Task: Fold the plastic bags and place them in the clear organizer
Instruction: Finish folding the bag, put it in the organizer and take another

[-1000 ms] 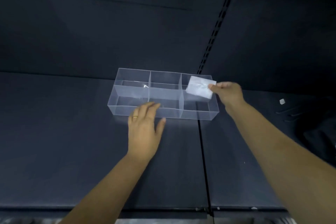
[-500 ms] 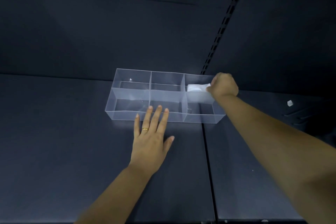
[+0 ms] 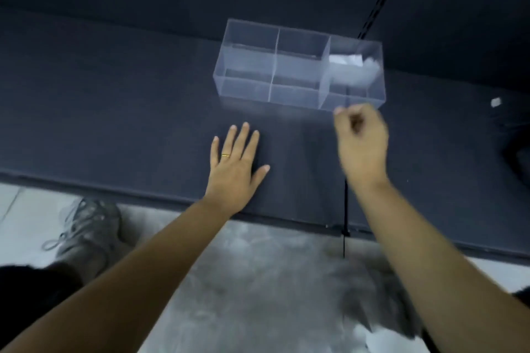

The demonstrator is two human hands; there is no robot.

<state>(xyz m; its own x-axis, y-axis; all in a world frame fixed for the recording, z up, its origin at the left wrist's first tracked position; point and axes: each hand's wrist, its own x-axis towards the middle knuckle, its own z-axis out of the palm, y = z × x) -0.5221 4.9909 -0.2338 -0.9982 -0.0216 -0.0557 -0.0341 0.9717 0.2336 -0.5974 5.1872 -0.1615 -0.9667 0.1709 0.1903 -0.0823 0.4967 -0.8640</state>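
The clear organizer with several compartments stands on the dark table surface. A folded white plastic bag lies in its back right compartment. My right hand hovers just in front of the organizer's right end, fingers curled in with nothing in them, blurred by motion. My left hand, with a gold ring, rests flat on the table in front of the organizer, fingers spread.
A small white scrap lies on the table at the right. A dark seam runs across the table under my right wrist. Below the table's front edge I see grey floor and a grey laced shoe.
My right hand let go of the folded bag in the back right compartment and drew back toward me. The view tilted down, showing the table edge and the floor.
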